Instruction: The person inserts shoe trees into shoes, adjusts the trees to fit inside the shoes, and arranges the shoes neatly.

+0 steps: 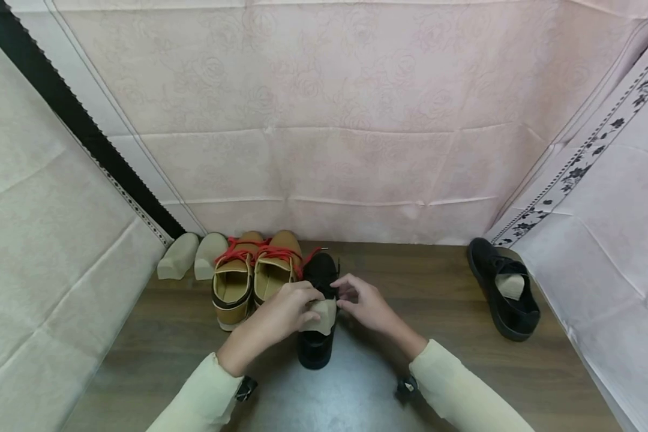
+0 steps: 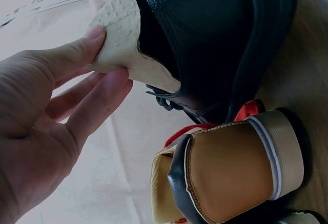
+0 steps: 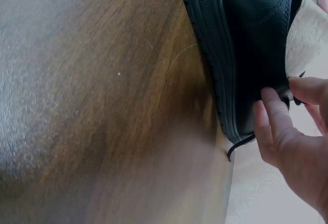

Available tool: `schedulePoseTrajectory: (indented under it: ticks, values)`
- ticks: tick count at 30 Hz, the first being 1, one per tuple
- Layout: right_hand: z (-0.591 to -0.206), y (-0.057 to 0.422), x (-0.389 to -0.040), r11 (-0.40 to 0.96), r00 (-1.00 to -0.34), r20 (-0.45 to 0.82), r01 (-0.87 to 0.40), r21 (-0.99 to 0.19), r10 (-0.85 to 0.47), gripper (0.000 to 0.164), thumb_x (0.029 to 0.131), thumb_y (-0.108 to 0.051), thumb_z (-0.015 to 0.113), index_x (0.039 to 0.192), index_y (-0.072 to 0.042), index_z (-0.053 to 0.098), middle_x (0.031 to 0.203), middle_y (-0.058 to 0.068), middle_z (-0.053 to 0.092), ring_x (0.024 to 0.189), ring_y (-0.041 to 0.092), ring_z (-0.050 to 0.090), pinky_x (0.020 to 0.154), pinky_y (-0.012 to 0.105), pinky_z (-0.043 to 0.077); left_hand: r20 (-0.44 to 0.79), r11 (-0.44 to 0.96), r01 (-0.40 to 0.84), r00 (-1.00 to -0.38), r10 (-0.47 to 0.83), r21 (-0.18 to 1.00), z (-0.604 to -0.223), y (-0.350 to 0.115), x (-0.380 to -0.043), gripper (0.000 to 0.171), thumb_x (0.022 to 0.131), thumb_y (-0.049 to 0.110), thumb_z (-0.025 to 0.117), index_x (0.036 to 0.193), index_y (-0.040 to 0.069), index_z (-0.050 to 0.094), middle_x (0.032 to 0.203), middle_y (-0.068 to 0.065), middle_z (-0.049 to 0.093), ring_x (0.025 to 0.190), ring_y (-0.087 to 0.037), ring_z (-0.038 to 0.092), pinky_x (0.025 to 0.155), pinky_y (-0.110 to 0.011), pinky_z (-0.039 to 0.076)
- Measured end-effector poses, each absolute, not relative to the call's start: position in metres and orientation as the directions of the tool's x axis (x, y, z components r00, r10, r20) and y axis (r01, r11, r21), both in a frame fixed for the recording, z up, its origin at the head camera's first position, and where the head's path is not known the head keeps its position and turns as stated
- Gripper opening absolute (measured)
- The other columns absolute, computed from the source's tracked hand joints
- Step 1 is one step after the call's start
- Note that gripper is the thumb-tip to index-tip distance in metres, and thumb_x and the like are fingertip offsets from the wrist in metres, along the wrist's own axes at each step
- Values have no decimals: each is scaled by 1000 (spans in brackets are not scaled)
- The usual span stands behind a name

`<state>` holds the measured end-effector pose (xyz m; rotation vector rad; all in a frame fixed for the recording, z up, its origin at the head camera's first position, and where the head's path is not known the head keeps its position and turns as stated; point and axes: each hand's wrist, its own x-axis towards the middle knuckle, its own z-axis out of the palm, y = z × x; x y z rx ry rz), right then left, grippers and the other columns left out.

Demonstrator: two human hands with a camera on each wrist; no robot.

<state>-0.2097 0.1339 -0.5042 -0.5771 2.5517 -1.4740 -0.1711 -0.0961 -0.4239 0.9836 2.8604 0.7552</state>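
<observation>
A black lace-up shoe (image 1: pixel 315 355) stands on the floor between the hands, its toe toward the back wall. A beige molded shoe insert (image 1: pixel 326 318) sticks up out of its opening. My left hand (image 1: pixel 287 311) pinches the insert's upper end between thumb and fingers, plain in the left wrist view. On the shoe's other side, my right hand (image 1: pixel 368 305) grips the upper edge near the laces, fingertips on the outer leather and thumb by the opening. The insert's lower part is hidden inside the shoe.
Tan shoes with red laces (image 1: pixel 231 287) stand close on the left. Beyond them, two beige inserts (image 1: pixel 178 257) lie by the wall. Far right, another black shoe (image 1: pixel 504 294) holds a beige insert (image 1: pixel 510 286). Pale patterned cloth (image 1: pixel 324 168) covers the back and sides.
</observation>
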Motion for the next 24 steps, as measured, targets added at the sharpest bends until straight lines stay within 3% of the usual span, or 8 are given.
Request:
schedulePoseTrajectory:
  ticks: [24]
  values:
    - [-501,133,-208,447,-921,56,-239,-862,-386,37,96,-7,73,127,-24,63,122,3,69,112,23,69,96,41,58,253,766,605,-792,555,217,-440,-81,-170,26,87,17,84,111,9,79,98,-3,62,86,-15,62,72,-27,58]
